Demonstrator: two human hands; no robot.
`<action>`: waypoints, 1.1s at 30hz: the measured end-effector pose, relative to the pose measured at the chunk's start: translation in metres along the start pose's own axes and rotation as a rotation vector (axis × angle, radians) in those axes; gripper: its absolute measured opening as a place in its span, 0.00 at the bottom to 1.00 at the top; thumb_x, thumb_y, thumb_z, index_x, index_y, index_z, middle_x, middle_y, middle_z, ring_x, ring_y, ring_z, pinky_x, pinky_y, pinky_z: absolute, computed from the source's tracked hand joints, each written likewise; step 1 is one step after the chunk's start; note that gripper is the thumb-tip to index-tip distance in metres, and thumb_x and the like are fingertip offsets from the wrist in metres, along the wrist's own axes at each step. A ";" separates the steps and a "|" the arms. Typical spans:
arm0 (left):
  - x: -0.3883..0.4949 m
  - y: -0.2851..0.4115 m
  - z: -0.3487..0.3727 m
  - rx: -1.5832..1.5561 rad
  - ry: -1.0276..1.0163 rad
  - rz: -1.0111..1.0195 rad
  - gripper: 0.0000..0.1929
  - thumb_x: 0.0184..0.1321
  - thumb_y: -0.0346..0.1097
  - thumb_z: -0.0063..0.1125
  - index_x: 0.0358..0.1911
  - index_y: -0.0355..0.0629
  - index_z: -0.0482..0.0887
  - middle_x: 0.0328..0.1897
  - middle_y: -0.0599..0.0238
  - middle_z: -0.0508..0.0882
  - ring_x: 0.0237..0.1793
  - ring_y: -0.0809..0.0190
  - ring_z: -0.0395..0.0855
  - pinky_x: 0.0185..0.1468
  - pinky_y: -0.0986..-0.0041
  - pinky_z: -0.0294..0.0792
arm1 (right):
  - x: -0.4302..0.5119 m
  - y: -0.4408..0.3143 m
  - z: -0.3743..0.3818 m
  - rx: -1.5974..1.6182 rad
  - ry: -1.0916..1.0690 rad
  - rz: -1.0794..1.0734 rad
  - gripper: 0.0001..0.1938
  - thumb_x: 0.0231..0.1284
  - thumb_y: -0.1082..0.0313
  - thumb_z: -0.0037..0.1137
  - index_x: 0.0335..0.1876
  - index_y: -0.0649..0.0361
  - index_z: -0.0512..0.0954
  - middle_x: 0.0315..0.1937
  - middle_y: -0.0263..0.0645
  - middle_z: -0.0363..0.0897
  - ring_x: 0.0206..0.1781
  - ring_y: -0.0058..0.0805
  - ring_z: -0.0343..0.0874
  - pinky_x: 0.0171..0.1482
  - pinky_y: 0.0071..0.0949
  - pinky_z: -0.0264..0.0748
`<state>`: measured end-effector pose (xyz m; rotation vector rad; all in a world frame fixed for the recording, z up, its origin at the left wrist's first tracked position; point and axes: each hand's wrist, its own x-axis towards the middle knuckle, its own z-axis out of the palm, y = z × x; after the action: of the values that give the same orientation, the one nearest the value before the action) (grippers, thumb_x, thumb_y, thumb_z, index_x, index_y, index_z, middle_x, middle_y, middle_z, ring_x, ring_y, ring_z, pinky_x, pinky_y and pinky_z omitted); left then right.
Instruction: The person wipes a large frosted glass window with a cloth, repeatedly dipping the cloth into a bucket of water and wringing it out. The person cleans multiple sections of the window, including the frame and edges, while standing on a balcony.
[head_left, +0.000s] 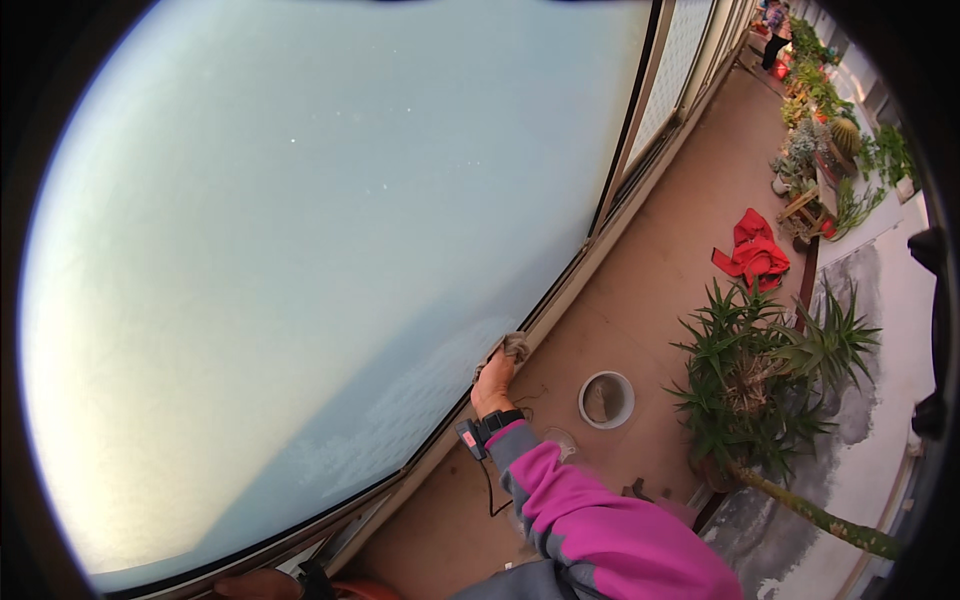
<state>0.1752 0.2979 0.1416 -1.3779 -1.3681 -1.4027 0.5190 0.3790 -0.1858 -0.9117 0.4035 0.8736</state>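
Note:
My right hand (493, 381), in a magenta and grey sleeve with a black band at the wrist, holds a crumpled grey-brown cloth (514, 346). The cloth touches the lower edge of a large frosted window pane (360, 247), by its metal frame (566, 289). At the bottom left, my left hand (259, 585) lies by the window frame, partly cut off by the picture's rim; its fingers do not show clearly. A small dark device with a cable (471, 439) hangs at my right wrist.
A whitish bucket (606, 400) stands on the reddish-brown floor, right of my right hand. Beyond it are a spiky potted plant (750, 375) and a red garment (754, 251) on the floor. Many potted plants (806, 142) line the far right; a person (777, 37) stands farther off.

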 end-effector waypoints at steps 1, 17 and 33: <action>-0.003 -0.002 -0.001 -0.042 -0.003 -0.052 0.34 0.82 0.46 0.38 0.79 0.28 0.46 0.81 0.36 0.57 0.76 0.43 0.65 0.74 0.56 0.67 | -0.024 -0.003 0.016 -0.029 -0.039 -0.136 0.25 0.82 0.57 0.41 0.77 0.57 0.60 0.72 0.32 0.67 0.71 0.28 0.67 0.73 0.30 0.61; -0.002 0.003 -0.002 -0.034 -0.040 0.005 0.31 0.82 0.40 0.37 0.79 0.29 0.46 0.79 0.37 0.59 0.73 0.45 0.68 0.72 0.57 0.69 | -0.067 -0.048 0.056 -0.670 -0.383 -1.371 0.17 0.80 0.67 0.39 0.66 0.66 0.71 0.61 0.47 0.74 0.60 0.40 0.74 0.65 0.38 0.68; -0.005 0.000 -0.003 -0.088 -0.064 0.030 0.34 0.82 0.42 0.35 0.80 0.28 0.41 0.82 0.36 0.53 0.77 0.42 0.63 0.75 0.55 0.64 | -0.035 0.051 0.013 -0.040 0.158 -0.001 0.25 0.81 0.46 0.38 0.73 0.52 0.64 0.75 0.29 0.63 0.71 0.29 0.64 0.76 0.37 0.57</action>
<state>0.1755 0.2942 0.1368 -1.5054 -1.3347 -1.4253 0.4569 0.3886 -0.1824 -1.0215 0.5232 0.8136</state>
